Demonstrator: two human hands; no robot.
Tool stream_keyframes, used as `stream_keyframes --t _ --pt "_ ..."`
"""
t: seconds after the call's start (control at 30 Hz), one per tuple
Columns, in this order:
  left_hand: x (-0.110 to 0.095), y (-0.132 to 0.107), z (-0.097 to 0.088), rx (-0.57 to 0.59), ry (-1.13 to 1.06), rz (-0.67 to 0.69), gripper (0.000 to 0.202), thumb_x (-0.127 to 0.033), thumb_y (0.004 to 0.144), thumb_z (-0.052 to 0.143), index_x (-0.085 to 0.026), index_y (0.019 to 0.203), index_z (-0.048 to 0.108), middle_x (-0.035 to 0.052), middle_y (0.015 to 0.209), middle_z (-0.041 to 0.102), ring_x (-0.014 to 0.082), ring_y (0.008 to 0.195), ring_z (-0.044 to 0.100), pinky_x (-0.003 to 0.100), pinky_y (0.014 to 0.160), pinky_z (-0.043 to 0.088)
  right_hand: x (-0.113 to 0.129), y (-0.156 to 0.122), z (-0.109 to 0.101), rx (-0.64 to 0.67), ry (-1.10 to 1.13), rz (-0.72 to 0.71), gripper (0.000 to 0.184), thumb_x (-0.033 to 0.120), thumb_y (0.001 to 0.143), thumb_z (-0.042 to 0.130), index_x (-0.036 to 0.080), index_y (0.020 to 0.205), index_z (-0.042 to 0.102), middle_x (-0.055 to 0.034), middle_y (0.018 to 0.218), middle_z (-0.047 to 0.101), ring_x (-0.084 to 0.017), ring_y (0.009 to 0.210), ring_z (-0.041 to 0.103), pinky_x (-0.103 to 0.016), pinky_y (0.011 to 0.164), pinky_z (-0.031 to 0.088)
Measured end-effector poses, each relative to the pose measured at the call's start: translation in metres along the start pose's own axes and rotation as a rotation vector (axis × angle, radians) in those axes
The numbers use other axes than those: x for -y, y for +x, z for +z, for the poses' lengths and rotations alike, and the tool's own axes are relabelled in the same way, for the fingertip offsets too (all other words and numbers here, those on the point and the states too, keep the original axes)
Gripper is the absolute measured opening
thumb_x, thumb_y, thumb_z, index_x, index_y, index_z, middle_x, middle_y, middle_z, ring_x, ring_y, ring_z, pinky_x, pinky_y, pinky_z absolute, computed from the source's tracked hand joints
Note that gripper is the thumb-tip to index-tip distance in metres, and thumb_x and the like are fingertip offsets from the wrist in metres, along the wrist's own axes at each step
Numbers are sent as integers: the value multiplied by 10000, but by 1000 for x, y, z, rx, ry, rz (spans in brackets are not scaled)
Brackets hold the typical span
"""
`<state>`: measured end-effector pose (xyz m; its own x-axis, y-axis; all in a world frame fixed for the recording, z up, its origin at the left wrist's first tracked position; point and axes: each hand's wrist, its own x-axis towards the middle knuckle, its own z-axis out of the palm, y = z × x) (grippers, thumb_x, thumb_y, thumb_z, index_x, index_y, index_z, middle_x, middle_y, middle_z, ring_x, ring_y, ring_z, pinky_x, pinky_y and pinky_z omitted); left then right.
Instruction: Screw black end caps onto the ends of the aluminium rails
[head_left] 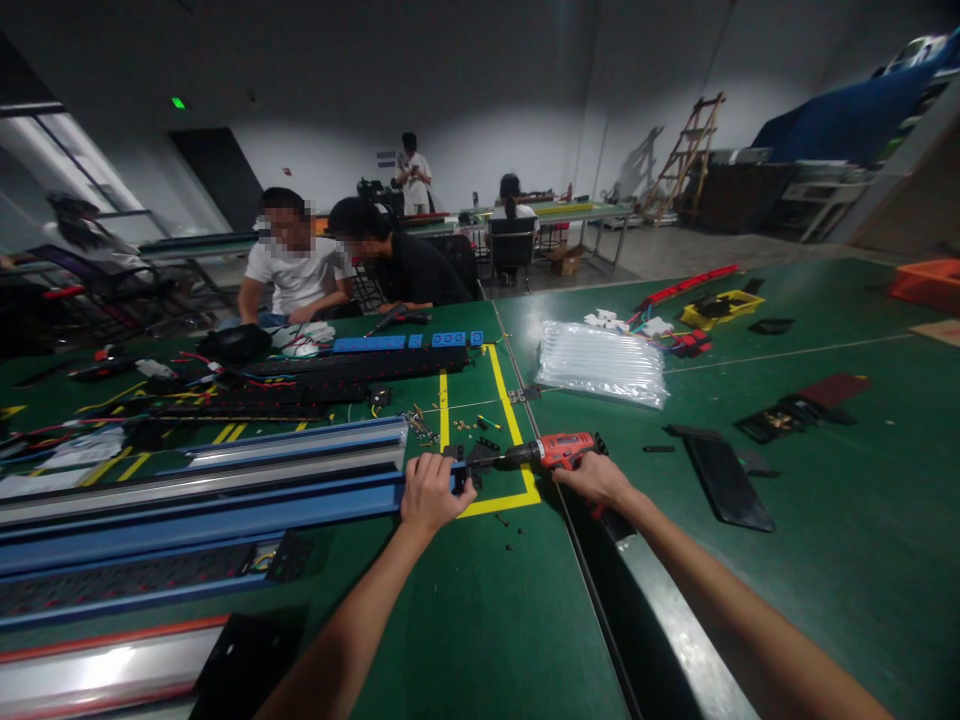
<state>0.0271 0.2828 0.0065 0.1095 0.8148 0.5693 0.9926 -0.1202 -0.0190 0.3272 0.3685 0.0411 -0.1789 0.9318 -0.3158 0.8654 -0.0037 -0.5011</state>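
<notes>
My right hand [596, 482] is wrapped round the grip of a red cordless drill [564, 449], which lies level and points left. The drill's bit reaches to the end of a long blue metal profile [322, 510]. Over that end my left hand [433, 490] is closed, with a black end piece [459, 472] by its fingertips. Whether the bit sits in a screw is too small to tell. Loose small screws [504, 520] lie on the green table just below the bit.
More profiles [112, 655] and a black socket strip [150, 580] lie at left. A bubble-wrap pack [600, 362], a black flat case [726, 478] and a yellow tray [724, 308] are at right. A gap [600, 590] parts the tables. Two people [296, 260] sit across.
</notes>
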Motion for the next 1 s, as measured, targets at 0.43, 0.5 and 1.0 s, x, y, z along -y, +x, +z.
stream_keyframes --t 0.43,0.5,1.0 --pt "1 1 5 -42 -1 3 326 -404 782 573 -140 953 656 130 865 619 302 882 517 446 806 378 2 7 -2 -29 -43 6 377 542 715 579 178 627 621 -67 635 648 -170 522 564 -275 483 372" --pt "1 -1 5 -56 -16 3 328 -396 778 577 -140 969 656 128 868 622 303 887 521 449 812 379 3 6 -3 -47 -58 5 388 549 714 572 179 605 615 -69 620 642 -169 504 554 -281 481 371" --pt "0 -3 4 -50 -11 -5 350 -408 786 561 -139 989 658 131 887 620 302 880 518 447 815 369 3 4 -2 -85 -69 -42 376 538 718 562 180 626 630 -58 603 625 -158 495 533 -277 495 368"
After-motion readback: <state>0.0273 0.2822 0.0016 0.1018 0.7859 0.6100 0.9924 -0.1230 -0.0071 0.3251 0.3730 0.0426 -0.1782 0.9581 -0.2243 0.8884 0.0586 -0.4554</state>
